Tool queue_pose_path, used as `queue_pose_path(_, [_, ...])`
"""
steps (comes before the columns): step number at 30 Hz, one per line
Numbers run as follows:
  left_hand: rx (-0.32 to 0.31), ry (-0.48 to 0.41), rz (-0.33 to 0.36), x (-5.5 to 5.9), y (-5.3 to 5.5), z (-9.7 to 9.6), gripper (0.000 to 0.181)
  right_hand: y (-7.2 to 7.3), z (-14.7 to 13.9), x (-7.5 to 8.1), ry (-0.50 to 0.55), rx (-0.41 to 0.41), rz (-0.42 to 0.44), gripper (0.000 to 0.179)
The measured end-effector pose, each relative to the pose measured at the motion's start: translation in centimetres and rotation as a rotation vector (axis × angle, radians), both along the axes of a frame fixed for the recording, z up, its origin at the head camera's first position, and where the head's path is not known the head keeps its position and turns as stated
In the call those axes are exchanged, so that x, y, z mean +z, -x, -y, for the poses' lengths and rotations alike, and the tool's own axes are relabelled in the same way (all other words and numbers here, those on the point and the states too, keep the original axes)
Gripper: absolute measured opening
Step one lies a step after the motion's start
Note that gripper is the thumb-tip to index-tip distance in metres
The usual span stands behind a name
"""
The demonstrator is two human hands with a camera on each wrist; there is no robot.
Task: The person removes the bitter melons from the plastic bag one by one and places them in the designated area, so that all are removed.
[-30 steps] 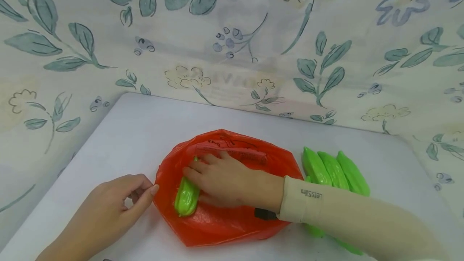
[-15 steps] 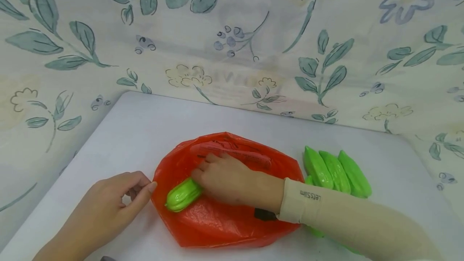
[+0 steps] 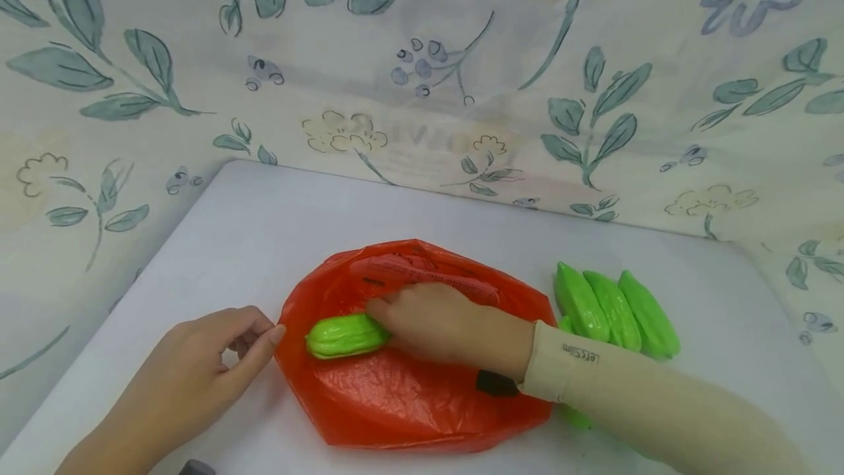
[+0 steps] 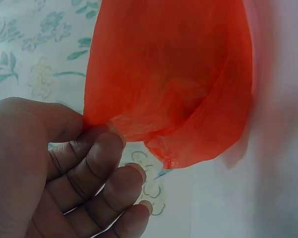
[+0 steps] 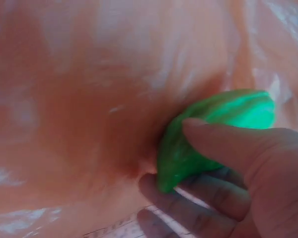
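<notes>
My left hand (image 3: 191, 372) pinches the left rim of a red plastic bag (image 3: 409, 416) between thumb and forefinger. The pinch shows close up in the left wrist view, where the other fingers are bent below the bag (image 4: 174, 64). Inside the bag's wide mouth, my right hand (image 3: 435, 325) grips one end of a glossy green ridged vegetable (image 3: 343, 337), pepper-like in shape. It lies nearly sideways, its free end pointing left. In the right wrist view the thumb lies over the vegetable (image 5: 243, 106) and the fingers pass beneath its pointed end.
Several similar green vegetables (image 3: 613, 310) lie on the white table (image 3: 264, 218) right of the bag, partly under the right sleeve (image 3: 633, 387). A dark object (image 3: 496, 384) shows by the right wrist. Floral cloth (image 3: 422, 86) hangs behind the table.
The green vegetable has turned from nearly upright to nearly sideways in the bag. My right hand has shifted slightly right, its fingers drawn in around one end. The left hand keeps its pinch.
</notes>
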State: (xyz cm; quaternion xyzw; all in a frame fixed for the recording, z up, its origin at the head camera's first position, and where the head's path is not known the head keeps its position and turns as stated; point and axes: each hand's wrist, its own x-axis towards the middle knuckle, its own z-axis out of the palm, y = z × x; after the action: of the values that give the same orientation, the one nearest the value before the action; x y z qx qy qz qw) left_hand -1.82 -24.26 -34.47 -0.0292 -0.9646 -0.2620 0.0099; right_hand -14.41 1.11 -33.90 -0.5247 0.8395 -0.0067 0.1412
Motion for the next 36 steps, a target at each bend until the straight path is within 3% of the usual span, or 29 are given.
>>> queue_pose_path(7, [0.012,-0.005,0.049,-0.1,0.2,0.1,0.009,0.0,-0.7,-0.1,-0.013,0.021,0.000,0.024])
queue_pose_path(14, [0.015,-0.001,0.041,-0.1,0.2,0.1,0.010,-0.4,-1.0,-0.1,-0.011,0.035,-0.001,0.022])
queue_pose_path(22, [0.009,0.005,0.021,-0.2,0.3,0.1,0.009,-0.8,-1.6,0.5,-0.058,0.010,0.071,0.026])
queue_pose_path(36, [0.020,0.011,0.063,-0.1,0.5,0.2,0.009,-1.6,-4.2,1.9,-0.055,-0.016,0.091,0.030])
